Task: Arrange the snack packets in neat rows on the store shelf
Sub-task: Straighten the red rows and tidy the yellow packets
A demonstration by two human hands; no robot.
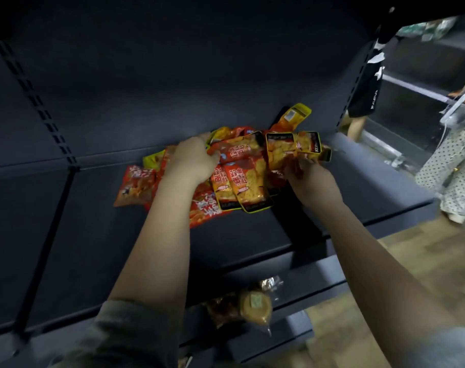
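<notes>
Sleeved forearms reach up from the lower edge toward a loose heap of snack packets (239,171) lying on the dark store shelf (93,235), near its back panel. Left hand (192,159) rests on the heap's left part, fingers curled over the edge of an orange packet. Right hand (309,179) pinches the packets at the heap's right end, its fingertips hidden among the wrappers. Both hands thus flank the heap, neither clearly nearer. Most packets lie with long axes running front to back, though overlapping and skewed; one yellow packet (296,114) stands tilted behind the heap. No row is formed yet; the next move probably calls for squaring the pile. Wrapped goods (252,304) lie on a lower shelf.
</notes>
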